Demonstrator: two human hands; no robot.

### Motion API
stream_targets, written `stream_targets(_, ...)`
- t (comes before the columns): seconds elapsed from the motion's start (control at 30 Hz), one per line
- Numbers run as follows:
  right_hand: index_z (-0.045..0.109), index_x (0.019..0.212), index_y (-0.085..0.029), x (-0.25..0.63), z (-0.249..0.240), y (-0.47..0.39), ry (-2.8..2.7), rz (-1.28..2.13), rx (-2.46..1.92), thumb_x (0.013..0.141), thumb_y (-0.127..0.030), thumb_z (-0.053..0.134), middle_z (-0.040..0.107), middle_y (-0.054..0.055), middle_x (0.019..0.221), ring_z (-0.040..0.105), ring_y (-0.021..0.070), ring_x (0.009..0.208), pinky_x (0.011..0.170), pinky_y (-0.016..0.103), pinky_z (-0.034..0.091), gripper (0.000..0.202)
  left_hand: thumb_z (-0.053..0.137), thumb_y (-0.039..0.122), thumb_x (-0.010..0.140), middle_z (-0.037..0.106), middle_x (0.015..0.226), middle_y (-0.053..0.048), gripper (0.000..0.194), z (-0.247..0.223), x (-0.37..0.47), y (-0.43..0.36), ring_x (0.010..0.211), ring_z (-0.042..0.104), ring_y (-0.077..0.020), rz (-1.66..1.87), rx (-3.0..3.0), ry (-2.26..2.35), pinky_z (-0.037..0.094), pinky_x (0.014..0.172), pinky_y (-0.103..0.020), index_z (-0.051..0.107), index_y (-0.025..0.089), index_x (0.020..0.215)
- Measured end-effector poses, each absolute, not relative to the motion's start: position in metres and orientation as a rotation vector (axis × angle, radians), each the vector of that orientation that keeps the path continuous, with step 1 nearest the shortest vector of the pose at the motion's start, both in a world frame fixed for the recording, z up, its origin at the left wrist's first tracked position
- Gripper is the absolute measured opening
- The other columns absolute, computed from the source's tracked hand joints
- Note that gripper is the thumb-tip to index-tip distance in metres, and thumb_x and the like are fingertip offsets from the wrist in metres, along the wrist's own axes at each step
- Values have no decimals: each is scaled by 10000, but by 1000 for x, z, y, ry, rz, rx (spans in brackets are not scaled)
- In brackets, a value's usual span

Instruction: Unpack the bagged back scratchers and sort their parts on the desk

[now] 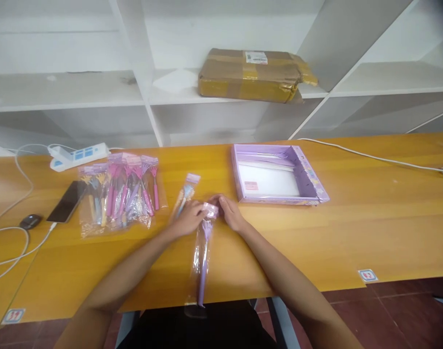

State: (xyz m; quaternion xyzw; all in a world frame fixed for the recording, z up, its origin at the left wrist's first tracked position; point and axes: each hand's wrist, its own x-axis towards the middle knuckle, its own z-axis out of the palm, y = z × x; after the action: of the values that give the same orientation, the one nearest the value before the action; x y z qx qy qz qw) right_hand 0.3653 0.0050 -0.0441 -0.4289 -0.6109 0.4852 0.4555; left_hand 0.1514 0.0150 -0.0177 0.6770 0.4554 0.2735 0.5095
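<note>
A purple back scratcher (203,261) with a small hand-shaped head lies inside a clear plastic bag (196,254), handle end toward me at the table's front edge. My left hand (190,218) is closed on the left side of the bag's printed top. At the right side of that top, my right hand (229,212) has its fingers curled in against the bag's edge; its fingertips are partly hidden. Just behind my left hand lies another bagged back scratcher (187,191), light blue, with an orange-toned one partly covered beside it.
Several bagged back scratchers (125,191) lie piled at the left, near a phone (67,201), a black mouse (30,221) and a power strip (79,156). A purple open box (239,186) holds a purple fork-like piece. A taped carton (243,77) sits on the shelf; a white cable (367,154) crosses the right side.
</note>
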Motion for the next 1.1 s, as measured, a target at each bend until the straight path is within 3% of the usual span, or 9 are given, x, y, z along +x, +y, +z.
stream_targets(0.17, 649, 1150, -243, 364, -37, 4, -1504, 1244, -1090, 1055, -780, 384, 619, 13, 834, 589, 177, 632, 629, 329, 487, 607, 674, 502, 958, 593, 817, -36, 381, -1, 111, 56, 831, 568, -229, 732, 1753, 1401, 493, 871, -363, 650, 213, 711)
stream_targets(0.3, 554, 1295, -268, 362, -35, 3, -1543, 1238, -1011, 1029, -716, 544, 591, 0, 895, 585, 172, 658, 638, 329, 493, 520, 579, 599, 1015, 694, 841, -28, 429, -6, 121, 37, 776, 652, -208, 799, 1489, 1243, 502, 732, -308, 721, 196, 993)
stream_targets(0.4, 509, 1314, -286, 360, -37, 2, -1541, 1171, -1024, 986, -662, 655, 581, -1, 924, 556, 168, 655, 606, 319, 482, 520, 619, 656, 985, 753, 927, -37, 508, -17, 142, 13, 686, 690, -194, 718, 1279, 1071, 524, 649, -298, 696, 196, 1186)
stream_targets(0.57, 594, 1211, -265, 359, -40, 0, -1682, 998, -1133, 964, -518, 744, 619, 30, 945, 583, 185, 699, 628, 333, 519, 384, 672, 625, 971, 743, 908, -20, 441, -28, 150, 1, 708, 687, -186, 719, 1264, 1006, 529, 656, -282, 696, 231, 1167)
stream_targets(0.7, 590, 1270, -255, 360, -43, -1, -1746, 928, -1122, 937, -442, 781, 637, 98, 1094, 642, 241, 871, 664, 359, 572, 426, 664, 537, 998, 702, 830, -1, 338, -27, 146, 4, 681, 632, -175, 714, 1407, 1064, 455, 635, -266, 697, 223, 1118)
stream_targets(0.83, 553, 1294, -253, 359, -47, 1, -1662, 921, -1149, 971, -394, 716, 658, 91, 1066, 658, 246, 911, 687, 363, 583, 388, 595, 453, 1045, 686, 812, 16, 265, -23, 146, 5, 646, 567, -153, 665, 1598, 1120, 386, 610, -256, 685, 221, 1137)
stream_targets(0.93, 514, 1293, -267, 360, -48, 3, -1524, 980, -1184, 1005, -438, 653, 655, 66, 1034, 656, 222, 850, 591, 318, 556, 363, 593, 453, 1045, 749, 927, -10, 282, -23, 148, 4, 717, 651, -171, 655, 1543, 1097, 445, 656, -262, 660, 224, 1196)
stream_targets(1.03, 552, 1169, -270, 364, -46, 6, -1469, 996, -1211, 1029, -469, 615, 642, 63, 1019, 632, 208, 798, 532, 298, 522, 252, 598, 462, 1044, 777, 1037, -40, 313, -27, 148, 3, 801, 722, -195, 663, 1450, 1051, 511, 721, -283, 625, 231, 1253)
stream_targets(1.1, 603, 1003, -258, 366, -43, 8, -1555, 931, -1182, 1050, -424, 585, 636, 81, 1019, 634, 227, 860, 616, 333, 549, 174, 603, 467, 1044, 782, 1069, -49, 336, -29, 148, 3, 807, 733, -199, 669, 1424, 1048, 526, 728, -289, 601, 237, 1288)
